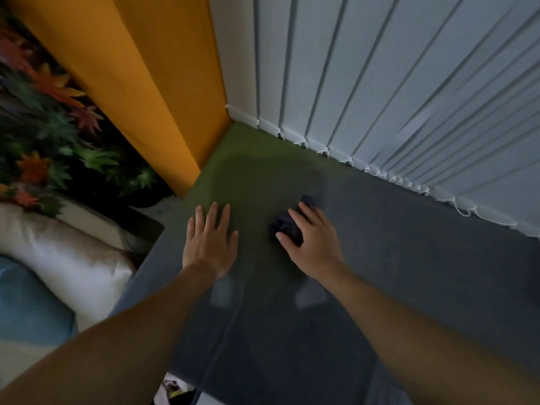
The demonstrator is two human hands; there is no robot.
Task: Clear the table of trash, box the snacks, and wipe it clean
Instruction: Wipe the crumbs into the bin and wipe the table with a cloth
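Note:
A dark glossy table (409,276) fills the middle of the head view, its far left part tinted green by a reflection. My right hand (312,244) presses a crumpled dark blue cloth (287,226) onto the tabletop near the middle. My left hand (210,241) lies flat on the table to the left of the cloth, fingers spread, holding nothing. No trash or snacks show on the visible surface.
White vertical blinds (409,97) hang along the table's far edge. An orange panel (152,83) stands at the far left corner. Artificial leaves (49,127) and a white cushion (73,258) sit left of the table. Something colourful (175,390) lies below the near edge.

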